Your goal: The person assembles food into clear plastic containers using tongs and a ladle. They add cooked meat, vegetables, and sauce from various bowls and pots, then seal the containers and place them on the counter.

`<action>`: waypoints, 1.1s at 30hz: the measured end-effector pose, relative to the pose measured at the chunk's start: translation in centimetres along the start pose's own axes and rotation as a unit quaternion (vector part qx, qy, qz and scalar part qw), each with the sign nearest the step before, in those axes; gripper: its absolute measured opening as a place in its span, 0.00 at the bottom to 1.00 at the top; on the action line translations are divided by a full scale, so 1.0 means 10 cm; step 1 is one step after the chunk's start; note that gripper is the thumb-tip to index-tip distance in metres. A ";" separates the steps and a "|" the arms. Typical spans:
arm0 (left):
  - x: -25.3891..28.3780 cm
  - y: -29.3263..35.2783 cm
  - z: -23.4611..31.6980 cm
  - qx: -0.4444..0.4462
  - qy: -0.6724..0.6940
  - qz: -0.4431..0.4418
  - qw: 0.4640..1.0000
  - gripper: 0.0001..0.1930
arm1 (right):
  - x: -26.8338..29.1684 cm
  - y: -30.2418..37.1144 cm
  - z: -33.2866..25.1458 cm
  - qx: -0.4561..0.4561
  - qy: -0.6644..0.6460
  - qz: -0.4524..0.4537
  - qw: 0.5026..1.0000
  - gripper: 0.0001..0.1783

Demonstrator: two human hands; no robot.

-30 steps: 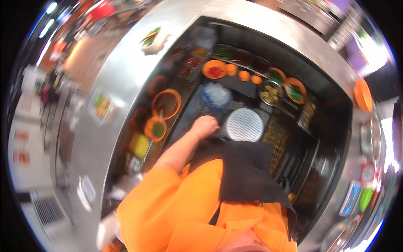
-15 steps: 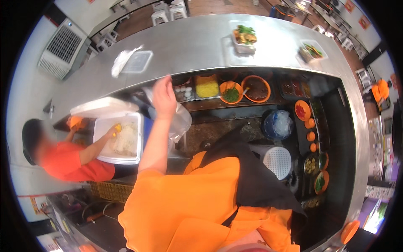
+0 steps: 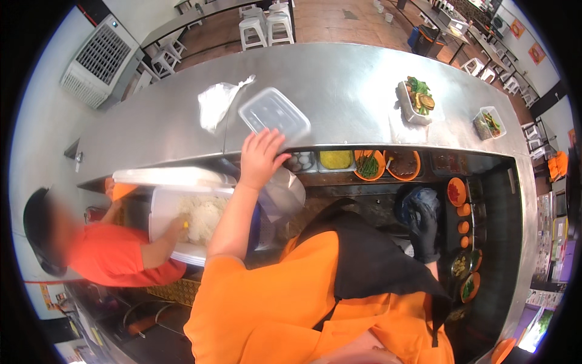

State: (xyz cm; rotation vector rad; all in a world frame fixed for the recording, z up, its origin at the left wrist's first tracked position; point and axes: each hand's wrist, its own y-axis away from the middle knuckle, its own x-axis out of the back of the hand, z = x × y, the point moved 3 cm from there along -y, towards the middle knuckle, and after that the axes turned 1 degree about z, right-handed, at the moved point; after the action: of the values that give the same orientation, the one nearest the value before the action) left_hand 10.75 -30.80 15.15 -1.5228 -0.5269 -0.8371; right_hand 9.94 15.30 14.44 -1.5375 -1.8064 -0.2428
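My bare left hand (image 3: 262,162) reaches over the counter's inner edge, fingers spread. Its fingertips touch the near edge of a clear rectangular plastic lid (image 3: 276,114); the thumb stands apart from it. Beside the lid lies a crumpled white plastic bag (image 3: 217,104). On the right, my right hand (image 3: 424,230), in a black glove, is at a round blue container (image 3: 407,203) with clear plastic in it. Its dark fingers blend into the shadow, so their grip is unclear.
A co-worker in red (image 3: 124,255) reaches into a white rice box (image 3: 165,212) at left. Two filled food boxes, one with greens (image 3: 418,103) and a smaller one (image 3: 488,123), stand on the steel counter (image 3: 339,79). Orange bowls (image 3: 403,165) line the lower shelf.
My left hand has come to the lid, which has shifted right, away from the white bag, and turned. My gloved right hand has appeared at the blue container. The view has shifted.
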 end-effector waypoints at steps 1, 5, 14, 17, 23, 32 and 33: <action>0.03 0.02 -0.06 -0.045 0.005 0.016 0.999 0.26 | -0.08 -0.15 -0.11 0.028 0.010 -0.027 0.999 0.29; 0.53 -0.23 0.11 -0.017 0.173 0.145 0.974 0.16 | -0.30 -0.72 -0.71 0.093 0.052 -0.064 0.992 0.38; 0.32 -1.11 0.83 0.176 0.730 0.063 0.657 0.36 | -0.38 -1.33 -1.70 -0.014 -0.151 -0.332 0.931 0.33; 0.02 -1.20 1.29 0.160 0.735 0.014 0.658 0.69 | -0.20 -1.34 -1.58 0.057 -0.097 -0.066 0.991 0.29; -0.23 -1.62 1.74 0.084 0.690 -0.044 0.717 0.75 | 0.06 -1.43 -1.38 0.210 -0.083 -0.064 0.972 0.44; -0.59 -2.36 2.59 0.088 0.743 -0.102 0.655 0.73 | 0.85 -1.99 -0.33 0.258 -0.207 -0.171 0.928 0.60; -0.61 -2.45 2.74 0.093 0.747 -0.099 0.651 0.74 | 0.95 -2.05 -0.22 0.255 -0.202 -0.192 0.926 0.63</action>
State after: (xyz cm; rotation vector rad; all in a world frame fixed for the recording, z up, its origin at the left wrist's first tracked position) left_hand -6.04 0.29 26.96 -0.1828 0.4904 -1.7875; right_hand -7.98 15.99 28.36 -0.8984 -2.2586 0.3707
